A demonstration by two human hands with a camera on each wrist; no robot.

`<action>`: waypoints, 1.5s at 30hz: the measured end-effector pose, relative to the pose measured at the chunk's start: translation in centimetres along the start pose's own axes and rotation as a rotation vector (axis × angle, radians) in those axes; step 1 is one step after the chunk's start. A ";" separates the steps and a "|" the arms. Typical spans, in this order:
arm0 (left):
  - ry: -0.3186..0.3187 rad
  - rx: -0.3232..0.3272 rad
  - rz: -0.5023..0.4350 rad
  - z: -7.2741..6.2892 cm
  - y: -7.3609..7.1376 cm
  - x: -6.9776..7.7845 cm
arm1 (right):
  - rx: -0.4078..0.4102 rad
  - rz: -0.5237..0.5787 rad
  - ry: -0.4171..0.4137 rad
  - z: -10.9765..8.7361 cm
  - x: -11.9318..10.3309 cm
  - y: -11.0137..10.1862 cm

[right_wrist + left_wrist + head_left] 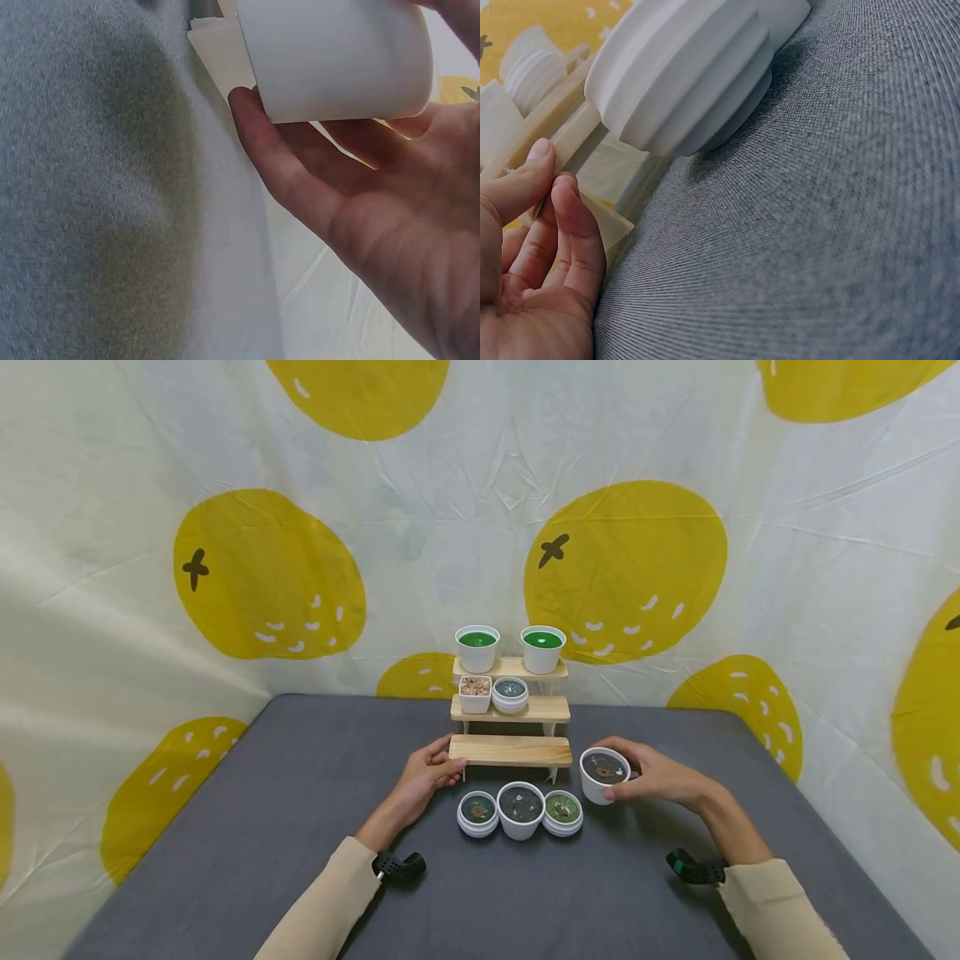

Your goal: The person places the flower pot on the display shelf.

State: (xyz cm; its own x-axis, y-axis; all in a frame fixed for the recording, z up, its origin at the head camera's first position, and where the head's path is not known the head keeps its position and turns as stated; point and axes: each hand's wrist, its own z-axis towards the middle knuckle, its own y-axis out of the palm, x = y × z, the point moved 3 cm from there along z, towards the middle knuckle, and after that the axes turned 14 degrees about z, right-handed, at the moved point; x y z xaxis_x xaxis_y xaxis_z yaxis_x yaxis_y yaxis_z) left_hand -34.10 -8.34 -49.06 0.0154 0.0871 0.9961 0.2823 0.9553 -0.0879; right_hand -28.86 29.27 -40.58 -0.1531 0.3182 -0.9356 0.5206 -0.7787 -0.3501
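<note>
My left hand pinches the left end of the lowest shelf of a three-tier wooden stand. Up close in the left wrist view, thumb and fingers meet at the shelf's edge. To the stand's right, my right hand grips a white round pot with a dark top and a brown decoration. The right wrist view has this pot held between thumb and fingers, raised off the cloth. A ribbed white pot looms near the left hand.
In front of the stand sit a dark-green-topped pot, a dark-topped pot and a green-topped pot. Two green-filled cups occupy the top shelf; a square pot and a round pot share the middle one. Grey cloth covers the table.
</note>
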 end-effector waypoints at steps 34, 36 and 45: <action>0.008 -0.005 0.009 0.3 0.0 -0.1 | 0.117 -0.012 -0.021 0.5 -1.9 0.9; 0.004 -0.006 0.011 0.3 0.0 -0.1 | 0.122 -0.015 -0.030 0.5 -1.9 0.9; 0.004 -0.011 0.019 0.2 -0.1 -0.1 | 0.144 -0.024 -0.039 1.0 -2.9 0.8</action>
State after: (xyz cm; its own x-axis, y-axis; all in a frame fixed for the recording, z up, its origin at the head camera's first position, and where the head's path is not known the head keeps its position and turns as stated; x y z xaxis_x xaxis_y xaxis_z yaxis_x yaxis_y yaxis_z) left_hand -34.36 -8.33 -49.20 0.0248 0.1038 0.9943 0.2926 0.9503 -0.1065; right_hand -28.87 27.19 -38.21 -0.1978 0.3186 -0.9270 0.3908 -0.8417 -0.3726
